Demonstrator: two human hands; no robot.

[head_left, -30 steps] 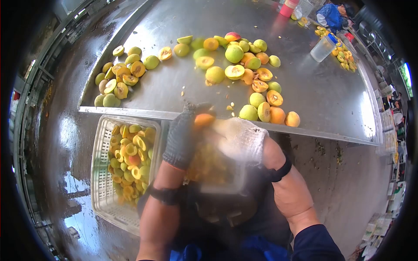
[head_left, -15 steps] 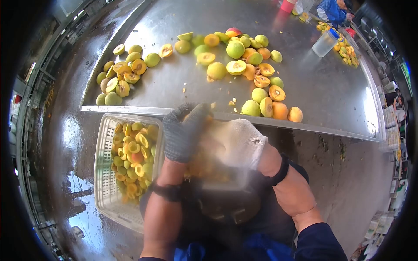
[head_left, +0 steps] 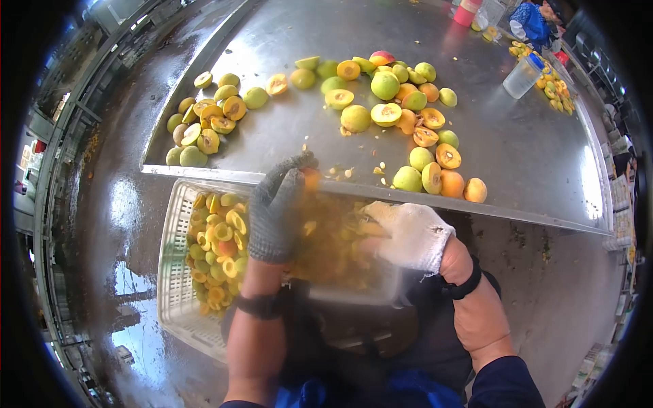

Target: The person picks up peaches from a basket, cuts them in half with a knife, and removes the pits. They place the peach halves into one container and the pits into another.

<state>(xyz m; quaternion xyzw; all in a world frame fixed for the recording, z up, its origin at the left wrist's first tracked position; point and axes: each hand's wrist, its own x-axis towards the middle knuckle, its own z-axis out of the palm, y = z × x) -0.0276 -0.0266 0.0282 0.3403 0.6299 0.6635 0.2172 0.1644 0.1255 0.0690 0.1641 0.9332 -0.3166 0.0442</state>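
My left hand (head_left: 275,211), in a grey knitted glove, is closed at the table's near edge. A blurred orange piece of fruit (head_left: 311,179) shows at its fingertips. My right hand (head_left: 413,234), in a white glove, is curled over the right side of a pale tub (head_left: 360,294) at my lap. What its fingers hold, if anything, is too blurred to make out. Blurred yellow-brown fruit bits (head_left: 330,238) lie in the tub. To the left stands a white plastic basket (head_left: 171,272) with hollowed fruit halves (head_left: 219,248).
Whole and halved yellow-green fruit (head_left: 355,119) lies across the metal table (head_left: 286,129), with another cluster (head_left: 207,121) at the left. A clear jar with a blue lid (head_left: 520,78) stands at the far right. Beyond it sits another person (head_left: 534,26) in blue.
My hands, close together before, have moved apart: the right one went right and lower over the tub. The tub's contents now show between them. The whole view has shifted slightly.
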